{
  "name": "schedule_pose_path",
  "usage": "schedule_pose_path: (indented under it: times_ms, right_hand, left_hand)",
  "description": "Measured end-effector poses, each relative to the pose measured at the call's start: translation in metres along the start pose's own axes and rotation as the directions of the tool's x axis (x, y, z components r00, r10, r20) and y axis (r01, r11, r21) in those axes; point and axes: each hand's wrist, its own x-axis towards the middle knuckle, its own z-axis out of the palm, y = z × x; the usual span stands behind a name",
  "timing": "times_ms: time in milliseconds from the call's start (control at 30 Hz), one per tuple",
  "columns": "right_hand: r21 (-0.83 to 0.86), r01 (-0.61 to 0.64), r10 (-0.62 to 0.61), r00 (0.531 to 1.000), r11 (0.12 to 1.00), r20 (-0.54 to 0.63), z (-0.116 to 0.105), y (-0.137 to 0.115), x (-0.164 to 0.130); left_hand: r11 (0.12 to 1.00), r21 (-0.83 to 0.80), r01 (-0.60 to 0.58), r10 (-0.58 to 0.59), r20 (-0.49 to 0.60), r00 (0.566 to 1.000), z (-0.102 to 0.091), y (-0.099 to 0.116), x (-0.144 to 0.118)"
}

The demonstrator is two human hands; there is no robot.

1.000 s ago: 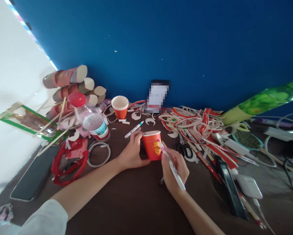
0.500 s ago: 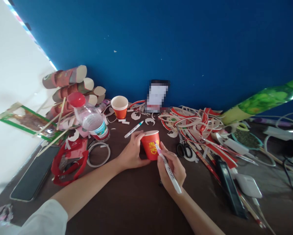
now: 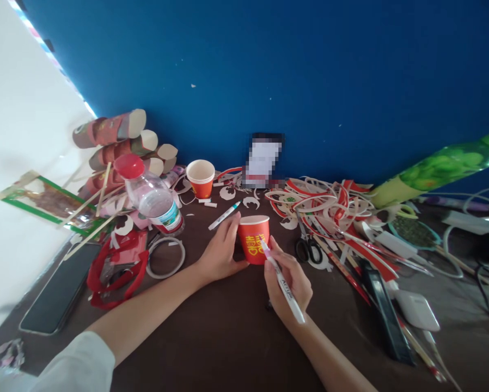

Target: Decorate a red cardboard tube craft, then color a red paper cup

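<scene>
The brown surface (image 3: 228,337) is carrying a whole craft mess, and the blue wall behind it is filling most of the view. Off to the right a big tangle of red and white paper strips (image 3: 330,207) is sprawling out, with black scissors (image 3: 307,249) lying at its near edge. On the left a water bottle (image 3: 150,197) with a red cap is leaning in front of a stack of paper cups (image 3: 122,141) lying on their sides, and a dark phone (image 3: 59,296) is lying flat near the edge.

Dead centre, the red paper cup (image 3: 254,239) is standing upright on the surface. The left hand (image 3: 222,253) is wrapping around its left side, grip closed on the cup and steadying it. The right hand (image 3: 289,280) is pinching a white marker (image 3: 281,280), grip closed on the barrel, with the pink tip touching the cup's front right by the yellow print. A second orange cup (image 3: 200,178) and a spare marker (image 3: 225,215) are sitting further back.

My take on doing this bit well: I'd be keeping that left hand firm so the cup isn't spinning, resting the right wrist on the surface, and turning the cup rather than the marker for a clean line on the curved wall.
</scene>
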Motion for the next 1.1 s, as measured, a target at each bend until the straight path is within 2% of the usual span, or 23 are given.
schedule_pose_path:
  times_ms: [167,367,567,733,833,1000,1100]
  right_hand:
    - [-0.011,0.05,-0.049,0.998,0.999,0.033,-0.001,0.004,-0.002]
    - [0.021,-0.032,0.032,0.999,0.999,-0.005,0.001,0.004,0.0]
    - [0.005,-0.141,0.14,0.982,0.99,-0.128,0.002,-0.006,0.008]
    - [0.021,-0.075,0.076,0.996,0.997,-0.047,0.002,-0.001,0.0]
    - [0.032,-0.084,0.085,0.996,0.996,-0.038,0.003,0.002,-0.002]
    - [0.012,-0.192,0.192,0.972,0.981,-0.135,0.002,-0.008,0.011]
    - [0.003,-0.218,0.216,0.961,0.976,-0.174,0.002,-0.013,0.014]
  left_hand:
    - [0.999,-0.033,-0.04,0.039,-0.016,0.999,-0.002,0.003,0.002]
    - [0.997,-0.043,-0.061,0.058,-0.062,0.996,-0.001,0.003,0.002]
    - [0.999,-0.038,-0.026,0.024,-0.061,0.998,0.0,0.003,0.001]
    - [0.997,-0.058,-0.049,0.048,-0.019,0.999,0.0,0.002,0.001]
    - [0.996,-0.058,-0.071,0.07,-0.021,0.997,0.001,0.0,0.0]
    - [0.995,-0.064,-0.079,0.077,-0.039,0.996,0.002,0.0,0.0]
    - [0.996,-0.068,-0.066,0.064,-0.022,0.998,0.002,0.001,0.001]
